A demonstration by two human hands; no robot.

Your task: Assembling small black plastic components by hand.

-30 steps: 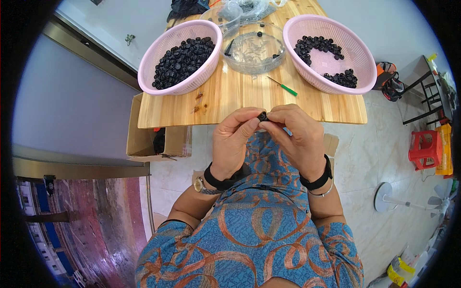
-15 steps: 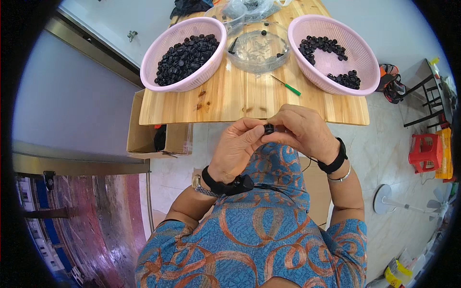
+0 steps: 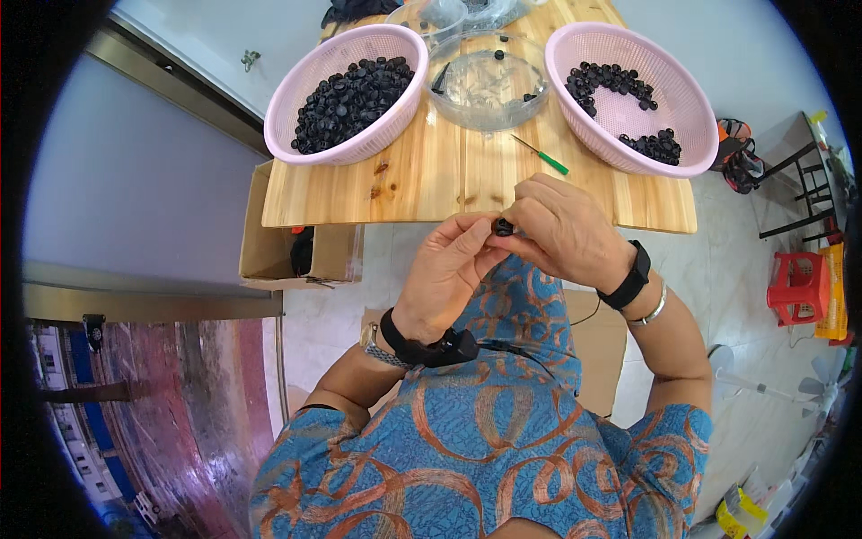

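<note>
Between both hands, just off the table's near edge, sits a small round black cap-like part (image 3: 504, 227). My left hand (image 3: 452, 260) pinches it from the left with thumb and forefinger. From the right, the fingertips of my right hand (image 3: 561, 229) close on the same part; what lies under them is hidden. Beyond the hands on the wooden table lies a thin pick-like tool with a green handle (image 3: 553, 163). A pink basket (image 3: 280, 108) at the left is heaped with similar black parts (image 3: 355, 103). Fewer of them lie in the right pink basket (image 3: 696, 108).
A clear round tray (image 3: 485, 112) with a few black parts stands between the baskets on the wooden table (image 3: 431, 189). Farther back are another clear container (image 3: 435, 18) and plastic bags. A cardboard box (image 3: 341, 256) is below the table's left side; a red stool (image 3: 797, 287) stands right.
My right hand has shifted its grip, its knuckles rising and its wrist turning, while the black part tilts. My right elbow has swung outward. The left hand keeps its pinch.
</note>
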